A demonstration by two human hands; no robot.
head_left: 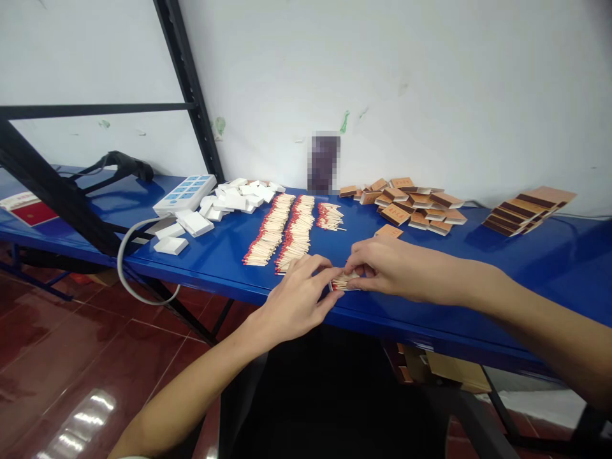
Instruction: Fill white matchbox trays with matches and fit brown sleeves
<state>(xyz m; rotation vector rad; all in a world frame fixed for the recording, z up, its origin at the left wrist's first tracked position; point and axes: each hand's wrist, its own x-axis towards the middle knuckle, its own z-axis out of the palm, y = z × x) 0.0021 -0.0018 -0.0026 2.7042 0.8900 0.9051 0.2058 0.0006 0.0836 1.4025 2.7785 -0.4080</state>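
Near the front edge of the blue table, both hands meet at a small white matchbox tray (pixel 331 287) with red-tipped matches (pixel 341 281) in it. The thumb and fingers of my left hand (pixel 300 298) grip the tray's left end. At its right end, my right hand (pixel 385 264) is closed, thumb and fingertips pinching the matches; its fingers hide part of the tray. Just beyond the hands lie two long rows of matches (pixel 272 229) and a smaller heap of matches (pixel 329 217). An orange matchbox sleeve (pixel 389 231) lies just behind my right hand.
White empty trays (pixel 234 201) are piled at the left by a white-and-blue box (pixel 185 194) and a looping grey cable (pixel 122 261). Orange sleeves (pixel 415 201) lie heaped at the back right, with stacked sleeves (pixel 528 209) farther right. A black metal frame (pixel 184 83) rises at left.
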